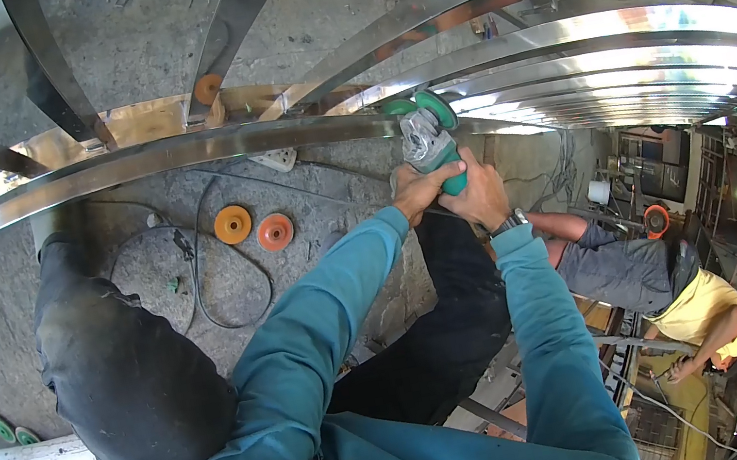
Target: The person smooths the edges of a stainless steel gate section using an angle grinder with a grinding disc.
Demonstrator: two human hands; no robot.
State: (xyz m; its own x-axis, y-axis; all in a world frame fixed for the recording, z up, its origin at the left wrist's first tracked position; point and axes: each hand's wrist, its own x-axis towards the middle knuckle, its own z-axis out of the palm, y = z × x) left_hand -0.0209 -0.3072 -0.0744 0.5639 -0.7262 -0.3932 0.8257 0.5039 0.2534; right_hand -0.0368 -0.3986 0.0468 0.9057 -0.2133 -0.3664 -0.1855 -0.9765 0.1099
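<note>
Head view, looking down: two bare hands in blue-green sleeves grasp a green and silver angle grinder (428, 143). The left hand (418, 192) and the right hand (481, 194) are both closed around its green body, side by side; a watch (510, 222) circles the right wrist. The grinder is right of centre, its green disc (436, 110) at a long, shiny metal rail (178, 155); whether they touch is unclear. More polished bars (580, 31) run beyond it. On the grey concrete floor (299, 282) lie a yellow-orange disc (232, 224), a reddish-orange disc (275, 232) just beside it, and a looping dark cable (270, 285). Two small green discs (2, 428) are at far left. At lower right, another person in a yellow shirt (700, 319) bends forward.
</note>
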